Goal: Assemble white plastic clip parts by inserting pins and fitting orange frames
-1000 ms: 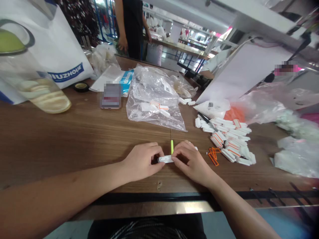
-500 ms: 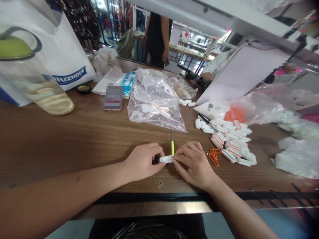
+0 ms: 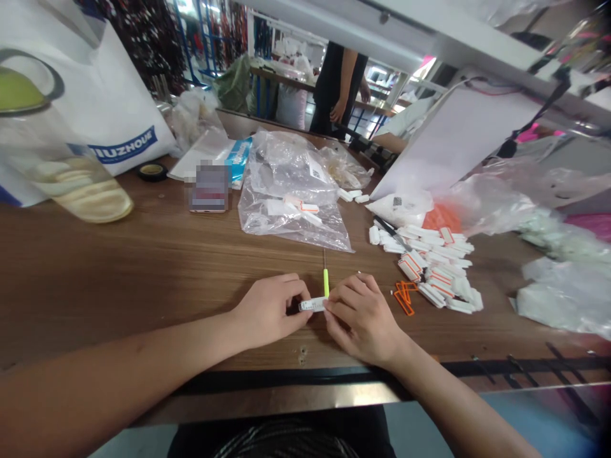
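Note:
Between my two hands is a small white plastic piece (image 3: 312,305) with rows of dark marks or holes along its face. My left hand (image 3: 274,306) pinches its left end between thumb and fingers. The fingers of my right hand (image 3: 363,318) close on its right end and hide that part. Just beyond the piece lies a screwdriver (image 3: 326,283) with a yellow-green handle, its shaft pointing away from me. Right of my right hand lie thin orange rectangular frames (image 3: 405,297) beside a pile of white plastic pieces (image 3: 442,264), several of them edged in orange.
A clear plastic bag (image 3: 293,191) with white pieces lies ahead. Further left are a phone (image 3: 209,187), a tape roll (image 3: 152,171), a bottle (image 3: 90,191) and a white bag (image 3: 114,102). A black-handled tool (image 3: 392,233) rests on the pile. Someone (image 3: 337,89) stands beyond the table.
The view has shifted slightly, so the table things sit a little further left. The person in the background has moved right. Both my hands keep their hold on the white piece.

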